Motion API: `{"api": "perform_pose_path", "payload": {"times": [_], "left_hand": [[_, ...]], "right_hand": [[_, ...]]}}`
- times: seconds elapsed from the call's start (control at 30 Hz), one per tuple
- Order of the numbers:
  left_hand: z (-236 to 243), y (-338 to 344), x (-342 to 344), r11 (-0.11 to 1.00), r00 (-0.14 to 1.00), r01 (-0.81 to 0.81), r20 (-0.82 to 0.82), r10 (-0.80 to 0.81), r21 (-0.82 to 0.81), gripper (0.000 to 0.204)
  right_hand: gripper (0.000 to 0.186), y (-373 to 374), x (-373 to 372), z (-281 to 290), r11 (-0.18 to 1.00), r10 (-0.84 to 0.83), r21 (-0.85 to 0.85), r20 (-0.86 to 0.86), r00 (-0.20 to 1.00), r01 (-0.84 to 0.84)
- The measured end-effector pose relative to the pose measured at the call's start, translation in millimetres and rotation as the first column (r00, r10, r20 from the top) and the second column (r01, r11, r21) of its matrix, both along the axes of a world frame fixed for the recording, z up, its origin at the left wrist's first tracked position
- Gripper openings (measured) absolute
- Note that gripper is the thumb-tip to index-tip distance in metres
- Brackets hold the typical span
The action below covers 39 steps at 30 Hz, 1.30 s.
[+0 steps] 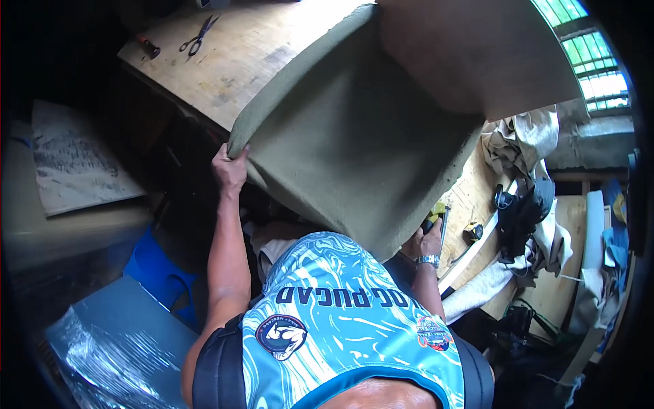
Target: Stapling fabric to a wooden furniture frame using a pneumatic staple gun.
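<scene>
A large olive-green sheet of fabric or similar flexible material (354,136) spreads in front of me, its near edge sagging over the table's edge toward my lap. My left hand (231,167) is closed on its left corner, fingers and thumb pinching the border. On the right, my right hand (427,242), with a watch at the wrist, is closed around a yellow-green and dark hand tool (439,210) with a metal part; its exact kind is unclear. The sheet's right edge passes close to that hand. A brown curved panel (484,58) rises at the sheet's far right.
On the wooden worktable (252,68) lie scissors (199,37) and a red-and-black tool (148,46). Right of my right hand are a yellow-black tape measure (472,232), a long pale strip (470,255), crumpled cloth (521,146) and a dark strapped item (528,208). A plastic-wrapped panel (112,341) stands lower left.
</scene>
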<state>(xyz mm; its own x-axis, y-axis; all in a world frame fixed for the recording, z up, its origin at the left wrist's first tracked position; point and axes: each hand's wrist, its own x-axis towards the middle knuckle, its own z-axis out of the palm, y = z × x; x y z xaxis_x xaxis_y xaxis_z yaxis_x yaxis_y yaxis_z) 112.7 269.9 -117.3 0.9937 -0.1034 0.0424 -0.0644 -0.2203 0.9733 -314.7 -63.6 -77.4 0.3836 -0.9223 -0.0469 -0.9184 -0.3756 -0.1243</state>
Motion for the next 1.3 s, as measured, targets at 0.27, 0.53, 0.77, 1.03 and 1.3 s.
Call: {"api": "perform_pose_path", "payload": {"times": [0.27,0.53,0.77,1.03,1.3], "left_hand": [[13,7,1,0.994,0.994,0.105,0.016,-0.105,0.013,0.025],[17,15,0,0.972,0.982,0.185,-0.020,-0.190,-0.143,0.020],[-13,23,13,0.922,0.967,0.200,-0.086,-0.241,-0.331,0.013],[-21,27,29,0.830,0.918,0.263,-0.137,-0.372,-0.491,0.015],[-34,28,39,0.805,0.881,0.368,-0.101,-0.461,-0.465,0.019]], "right_hand": [[0.082,-14,2,2,0.995,-0.045,0.090,0.075,0.996,0.038],[0.028,-56,-53,-18,0.988,-0.114,0.141,0.337,0.935,0.070],[0.020,-62,-28,137,0.978,-0.160,0.203,0.618,0.769,0.040],[0.023,42,111,283,0.885,0.312,0.216,0.382,0.870,-0.412],[0.060,198,278,203,0.294,0.950,0.303,-0.198,0.242,-0.907]]}}
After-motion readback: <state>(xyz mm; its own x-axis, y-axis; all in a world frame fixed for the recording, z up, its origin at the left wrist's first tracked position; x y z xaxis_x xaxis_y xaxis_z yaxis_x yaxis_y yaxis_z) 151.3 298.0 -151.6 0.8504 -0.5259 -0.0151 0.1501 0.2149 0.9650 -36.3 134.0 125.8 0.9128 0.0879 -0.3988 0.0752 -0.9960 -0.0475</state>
